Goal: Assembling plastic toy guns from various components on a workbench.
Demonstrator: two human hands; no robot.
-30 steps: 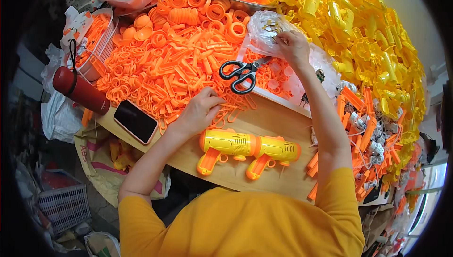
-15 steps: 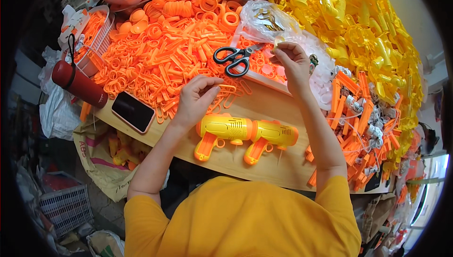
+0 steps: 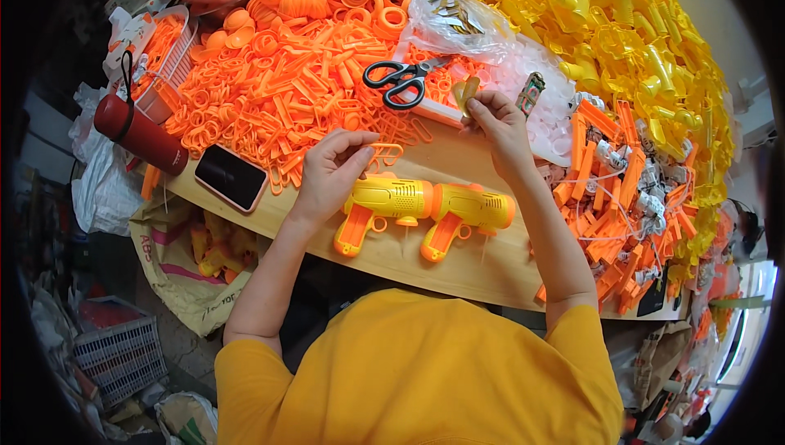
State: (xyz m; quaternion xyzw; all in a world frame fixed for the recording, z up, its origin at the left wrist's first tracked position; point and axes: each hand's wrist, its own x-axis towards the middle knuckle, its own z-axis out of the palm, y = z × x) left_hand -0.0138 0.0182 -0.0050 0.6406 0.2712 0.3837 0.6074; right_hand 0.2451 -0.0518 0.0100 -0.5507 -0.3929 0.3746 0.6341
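Observation:
Between the fingertips of my left hand [image 3: 334, 174] is a small orange plastic loop [image 3: 388, 151], held above the table. My right hand [image 3: 500, 128] pinches a small, thin, gold-coloured piece [image 3: 464, 93] close to the scissors; its exact kind does not show. Below my hands, two yellow-and-orange toy guns [image 3: 391, 201] [image 3: 473, 207] lie side by side, handles toward me. Black-handled scissors [image 3: 401, 84] rest at the edge of a white tray, left of my right hand.
Orange parts [image 3: 270, 93] are heaped at the left, yellow parts [image 3: 638, 53] at the back right. A phone [image 3: 231, 177] and red flask [image 3: 141, 134] stand left. Pale discs [image 3: 544, 110], a clear bag [image 3: 458, 24] and orange pieces with wired units [image 3: 621, 208] lie right.
My right hand has come nearer to me and a little left, turning the gold-coloured piece into fuller view. My left hand keeps the orange loop in nearly the same place.

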